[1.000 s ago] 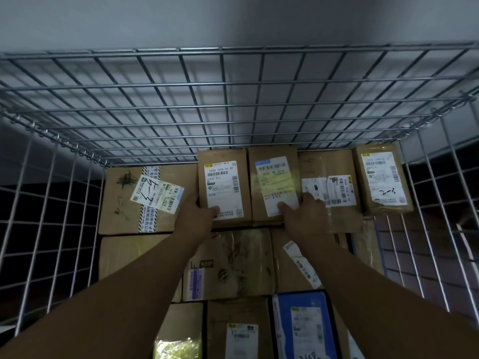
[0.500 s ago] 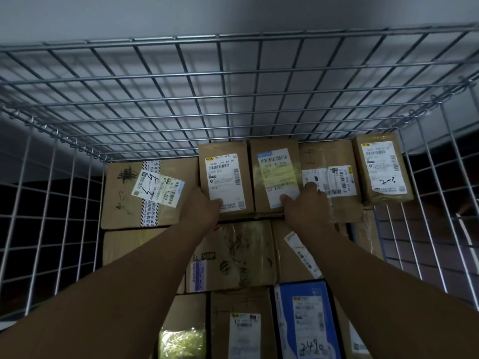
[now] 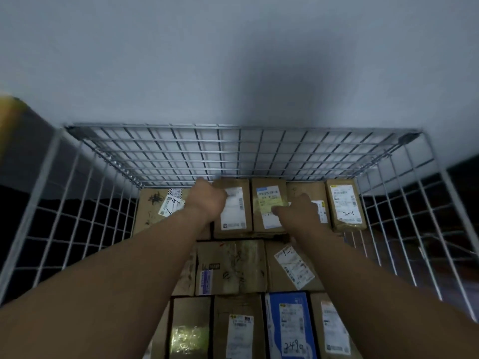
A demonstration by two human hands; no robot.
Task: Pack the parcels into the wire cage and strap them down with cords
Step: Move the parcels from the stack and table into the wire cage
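Wire cage (image 3: pixel 259 141) | back row, 12 o'clock | left hand (image 3: pixel 208 200) curls over the top corner of the white-label parcel (image 3: pixel 234 216) | right hand (image 3: pixel 300 213) at its 3 o'clock, thumb on the yellow-label parcel (image 3: pixel 268 195), grip unclear

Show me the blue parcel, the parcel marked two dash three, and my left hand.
blue parcel (image 3: pixel 291 326): head view, on its white label.
parcel marked 2-3 (image 3: pixel 346 204): head view, on its label.
left hand (image 3: pixel 207 200): head view, on the back of the hand.
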